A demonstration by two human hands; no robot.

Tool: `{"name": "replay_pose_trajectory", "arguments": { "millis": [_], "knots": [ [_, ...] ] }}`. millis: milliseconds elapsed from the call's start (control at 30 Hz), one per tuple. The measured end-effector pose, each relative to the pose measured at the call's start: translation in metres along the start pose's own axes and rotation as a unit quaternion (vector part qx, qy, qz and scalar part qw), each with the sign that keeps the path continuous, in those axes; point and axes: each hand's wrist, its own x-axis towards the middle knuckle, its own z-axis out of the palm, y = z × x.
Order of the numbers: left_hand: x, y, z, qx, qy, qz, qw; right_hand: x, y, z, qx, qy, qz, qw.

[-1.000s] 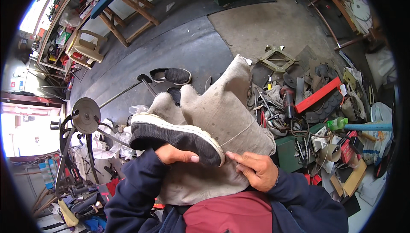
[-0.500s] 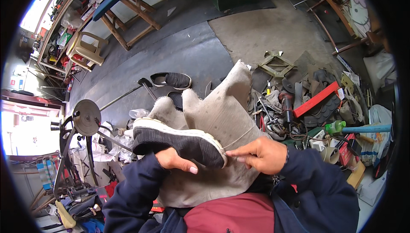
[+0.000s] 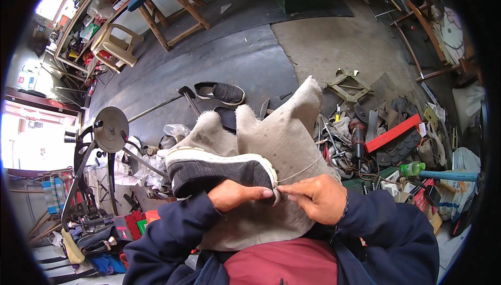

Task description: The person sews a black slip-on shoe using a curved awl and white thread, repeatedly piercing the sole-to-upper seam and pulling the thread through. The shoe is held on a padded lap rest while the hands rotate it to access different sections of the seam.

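A black knit shoe (image 3: 219, 176) with a pale sole lies on its side over a grey, spotted cloth (image 3: 276, 133) across my lap. My left hand (image 3: 235, 195) grips it near the toe, thumb on the dark upper, its other fingers hidden. At the toe's sole edge, the fingertips of my right hand (image 3: 318, 196) are pinched together; whatever is between them is too small to make out. From close by those fingertips a thin pale thread (image 3: 302, 170) curves up over the cloth to the right.
Another black shoe (image 3: 221, 93) lies on the floor beyond the cloth. A metal stand with a round disc (image 3: 111, 129) rises at left. Right of the cloth are heaped tools, an angle grinder (image 3: 358, 133), a red bar (image 3: 392, 133) and a scissor jack (image 3: 349, 85).
My left thumb has slid toward the toe and now presses beside the sole edge. The shoe has shifted slightly. My right hand stays pinched at the toe. The view has tilted a little.
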Motion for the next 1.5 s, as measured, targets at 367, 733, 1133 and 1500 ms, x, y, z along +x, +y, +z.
{"name": "replay_pose_trajectory", "arguments": {
  "millis": [367,733,1133,1500],
  "knots": [
    [0.007,0.001,-0.002,-0.048,-0.042,0.076,0.995,-0.001,0.015,-0.006,0.153,-0.051,0.066,0.985],
    [0.014,-0.006,-0.013,-0.002,-0.052,0.093,0.994,0.009,0.045,-0.018,0.199,-0.104,-0.006,0.974],
    [0.007,0.003,-0.001,0.021,0.008,-0.007,1.0,0.02,0.032,-0.025,0.19,-0.148,0.052,0.969],
    [0.011,0.008,-0.009,0.11,0.015,-0.101,0.989,0.023,0.038,-0.036,0.2,-0.167,0.022,0.965]
  ]
}}
